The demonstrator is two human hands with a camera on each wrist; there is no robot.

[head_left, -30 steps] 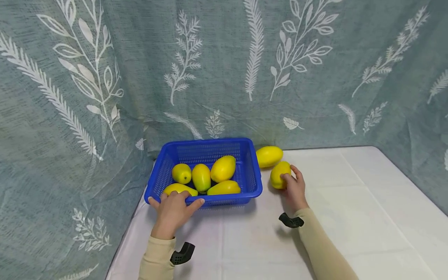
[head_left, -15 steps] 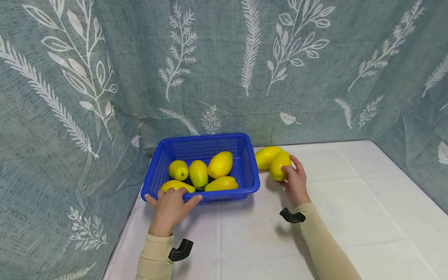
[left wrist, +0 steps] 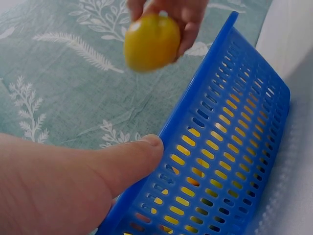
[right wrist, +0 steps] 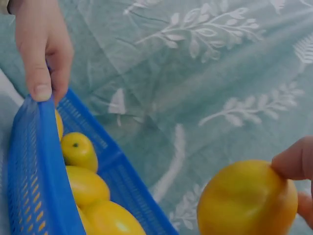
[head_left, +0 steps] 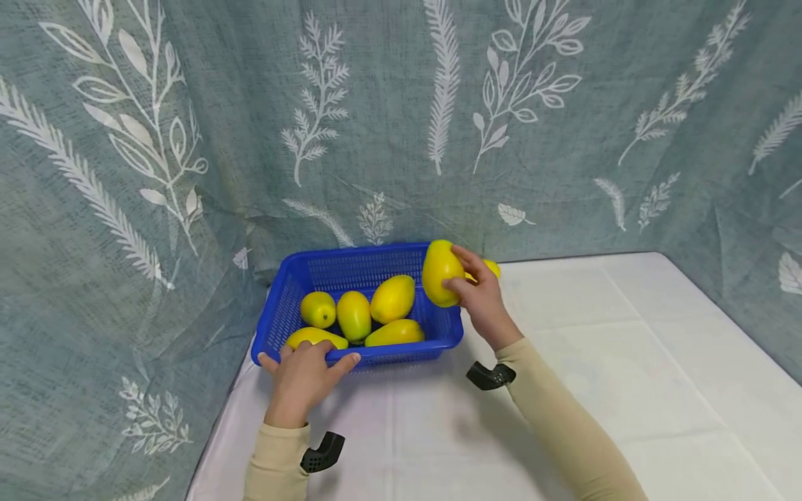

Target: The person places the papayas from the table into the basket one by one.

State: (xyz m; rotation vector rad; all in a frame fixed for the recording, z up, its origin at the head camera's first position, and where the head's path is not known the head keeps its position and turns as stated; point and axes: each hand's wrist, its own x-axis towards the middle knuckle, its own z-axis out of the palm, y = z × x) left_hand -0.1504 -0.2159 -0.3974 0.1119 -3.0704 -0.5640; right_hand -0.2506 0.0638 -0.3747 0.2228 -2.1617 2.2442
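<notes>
My right hand pinches a yellow mango between thumb and fingers, above the right end of a blue plastic basket. In the left wrist view that mango hangs beyond the basket rim. My left hand grips the basket's front rim near its left corner, thumb outside and fingers over the inner side. Several mangoes lie inside, among them a rounder greenish-yellow one and a large one. In the right wrist view, the left hand holds the rim.
Another yellow mango lies on the table right of the basket, mostly hidden behind my right hand. A white cloth covers the table. A grey-green curtain with white leaf prints hangs behind and along the sides.
My right hand has lifted the mango from the table beside the other one and carried it left over the basket's right end. My left hand keeps its grip on the rim.
</notes>
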